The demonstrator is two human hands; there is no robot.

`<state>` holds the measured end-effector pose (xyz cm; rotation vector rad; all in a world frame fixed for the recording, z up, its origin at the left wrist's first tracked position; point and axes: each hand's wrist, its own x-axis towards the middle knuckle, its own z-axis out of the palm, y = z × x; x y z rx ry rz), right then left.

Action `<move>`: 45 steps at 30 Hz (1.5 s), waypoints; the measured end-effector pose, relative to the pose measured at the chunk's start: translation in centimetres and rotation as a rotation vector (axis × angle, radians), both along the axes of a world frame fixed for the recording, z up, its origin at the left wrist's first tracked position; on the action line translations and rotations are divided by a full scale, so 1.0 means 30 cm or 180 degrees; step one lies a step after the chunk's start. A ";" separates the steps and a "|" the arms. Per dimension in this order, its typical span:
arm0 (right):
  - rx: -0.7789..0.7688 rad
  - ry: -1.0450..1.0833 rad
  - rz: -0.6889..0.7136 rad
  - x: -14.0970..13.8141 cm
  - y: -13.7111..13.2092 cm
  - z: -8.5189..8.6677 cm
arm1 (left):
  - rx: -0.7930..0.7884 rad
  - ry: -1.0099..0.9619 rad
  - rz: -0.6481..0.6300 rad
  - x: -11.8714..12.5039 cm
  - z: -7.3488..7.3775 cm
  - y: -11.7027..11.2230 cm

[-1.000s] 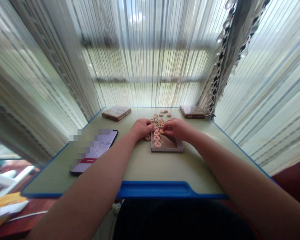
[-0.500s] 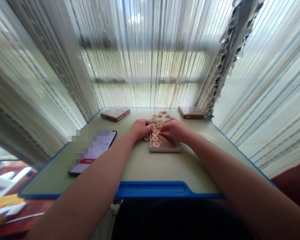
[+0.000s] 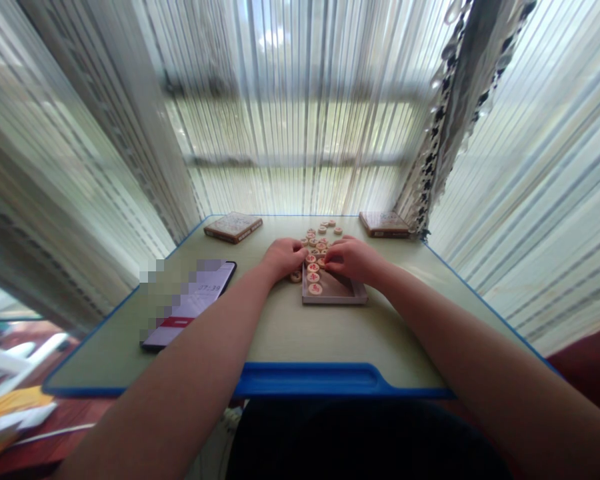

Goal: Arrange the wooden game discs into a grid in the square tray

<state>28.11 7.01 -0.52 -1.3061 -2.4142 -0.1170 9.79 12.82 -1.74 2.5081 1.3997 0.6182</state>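
Note:
A shallow open box (image 3: 335,301) lies on the table with a column of round Chinese chess pieces (image 3: 315,289) along its left side, their red characters facing up. My right hand (image 3: 353,259) reaches over the box's right side, its fingertips pinching a chess piece (image 3: 321,263) beside that column. At the far left corner of the box is my left hand (image 3: 286,258), fingers curled and thumb close to the rim; what it grips is hidden. Another chess piece (image 3: 296,275) lies just below it, outside the box. More loose chess pieces (image 3: 323,230) are scattered beyond the box.
A phone (image 3: 200,300) showing a timer lies left of my left forearm. Two flat boxes stand at the back, one left (image 3: 233,227) and one right (image 3: 385,225). The table (image 3: 280,333) has a blue edge and a blue front tray (image 3: 310,379). Curtains hang behind.
The whole view has shifted slightly, so everything sits a little further right. The phone's timer has advanced by a second. Both hands keep nearly the same place at the box.

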 end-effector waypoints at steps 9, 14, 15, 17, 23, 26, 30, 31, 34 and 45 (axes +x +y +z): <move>0.0001 0.0086 -0.0069 -0.005 -0.009 0.000 | 0.0031 0.0025 -0.0008 0.000 -0.001 0.001; -0.0010 0.0115 -0.0055 -0.003 -0.008 -0.003 | 0.0015 -0.0026 -0.0012 0.000 0.001 -0.002; -0.0007 0.0116 -0.0042 -0.002 -0.007 -0.004 | 0.0004 -0.0029 0.0007 0.001 0.003 -0.004; -0.0003 0.0128 -0.0021 -0.001 -0.007 -0.006 | -0.0027 -0.0012 0.0045 0.002 0.008 -0.009; 0.0035 0.0161 -0.0239 -0.004 -0.014 0.010 | -0.0022 0.0005 0.0046 0.003 0.011 -0.012; 0.0222 0.0204 -0.0619 0.016 -0.003 0.011 | 0.0039 -0.0001 -0.0002 0.001 0.002 -0.003; 0.0253 0.0259 -0.1067 0.079 0.035 -0.008 | 0.0040 0.0026 -0.0018 -0.003 -0.008 0.007; 0.0237 0.0292 -0.1188 0.096 0.044 -0.013 | 0.0042 0.0020 -0.0017 -0.004 -0.009 0.008; 0.0412 0.0512 -0.1573 0.139 0.066 -0.022 | 0.0052 -0.0010 -0.0043 -0.007 -0.011 0.009; -0.0225 0.0245 -0.1753 0.163 0.079 -0.038 | 0.0095 -0.0041 -0.0078 -0.005 -0.014 0.014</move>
